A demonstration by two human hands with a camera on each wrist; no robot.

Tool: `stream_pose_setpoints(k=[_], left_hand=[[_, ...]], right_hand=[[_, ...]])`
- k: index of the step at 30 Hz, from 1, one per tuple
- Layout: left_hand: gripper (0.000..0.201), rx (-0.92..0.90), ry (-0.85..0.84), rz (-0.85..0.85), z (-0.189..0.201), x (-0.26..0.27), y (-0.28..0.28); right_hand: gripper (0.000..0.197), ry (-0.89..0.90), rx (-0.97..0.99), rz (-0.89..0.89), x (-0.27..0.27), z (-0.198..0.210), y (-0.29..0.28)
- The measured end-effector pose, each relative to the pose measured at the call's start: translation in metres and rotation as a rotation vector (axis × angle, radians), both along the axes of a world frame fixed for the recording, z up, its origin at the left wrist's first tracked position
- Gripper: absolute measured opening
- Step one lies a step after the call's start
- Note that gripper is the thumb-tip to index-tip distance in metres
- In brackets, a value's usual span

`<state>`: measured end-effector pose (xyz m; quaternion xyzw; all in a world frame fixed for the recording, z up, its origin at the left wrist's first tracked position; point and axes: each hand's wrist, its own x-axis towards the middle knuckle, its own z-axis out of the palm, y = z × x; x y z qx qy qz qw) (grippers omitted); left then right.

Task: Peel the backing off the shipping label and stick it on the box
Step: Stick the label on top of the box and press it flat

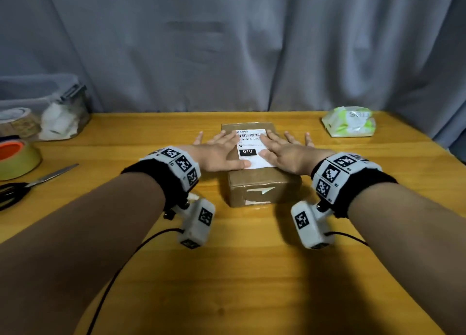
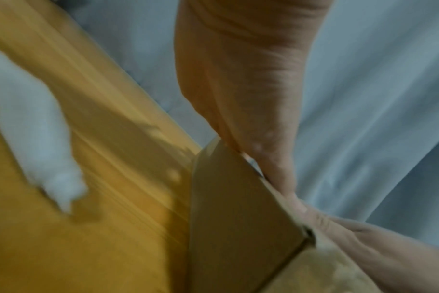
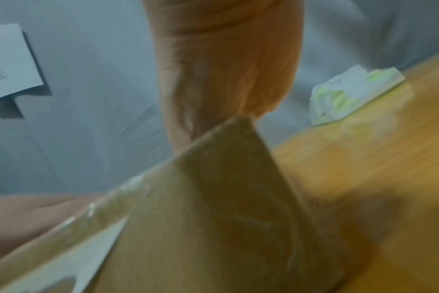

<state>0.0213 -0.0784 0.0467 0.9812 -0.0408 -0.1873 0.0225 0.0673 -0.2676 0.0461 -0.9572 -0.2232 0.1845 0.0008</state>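
Note:
A brown cardboard box (image 1: pixel 262 187) sits mid-table. A white shipping label (image 1: pixel 251 146) with a barcode and a black "010" block lies flat on its top. My left hand (image 1: pixel 216 149) lies flat with spread straight fingers on the label's left side, thumb across its lower edge. My right hand (image 1: pixel 285 149) lies flat the same way on the label's right side. The left wrist view shows the box (image 2: pixel 238 218) from its left side, with my palm (image 2: pixel 251 89) on top. From the right, the right wrist view shows the box (image 3: pixel 213 218) under my palm (image 3: pixel 226 69). No backing sheet is visible.
On the wooden table (image 1: pixel 227 271), rolls of tape (image 1: pixel 17 158), scissors (image 1: pixel 30 183) and a clear plastic bin (image 1: pixel 50 107) stand at the left. A green-and-white wipes pack (image 1: pixel 349 121) lies at the back right. A grey curtain (image 1: pixel 227 44) hangs behind.

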Motion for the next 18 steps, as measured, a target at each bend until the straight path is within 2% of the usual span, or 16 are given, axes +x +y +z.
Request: stream_pose_setpoints(k=[3, 7, 10, 15, 18], left_hand=[[0.091, 0.079, 0.036, -0.023, 0.014, -0.005, 0.003], [0.065, -0.054, -0.137, -0.002, 0.008, -0.006, -0.02], [0.066, -0.114, -0.101, 0.029, -0.005, -0.009, -0.026], [0.076, -0.066, -0.005, 0.053, 0.001, -0.016, -0.012], [0.074, -0.135, 0.021, 0.08, -0.001, -0.023, -0.008]], right_hand=[[0.062, -0.028, -0.091, 0.038, 0.001, 0.015, -0.003], [0.055, -0.044, 0.112, 0.052, -0.009, 0.013, 0.02], [0.053, -0.027, 0.166, 0.003, -0.017, -0.004, 0.026], [0.051, -0.002, 0.124, -0.021, -0.017, -0.008, 0.005], [0.048, 0.073, 0.212, -0.046, -0.018, -0.008, -0.005]])
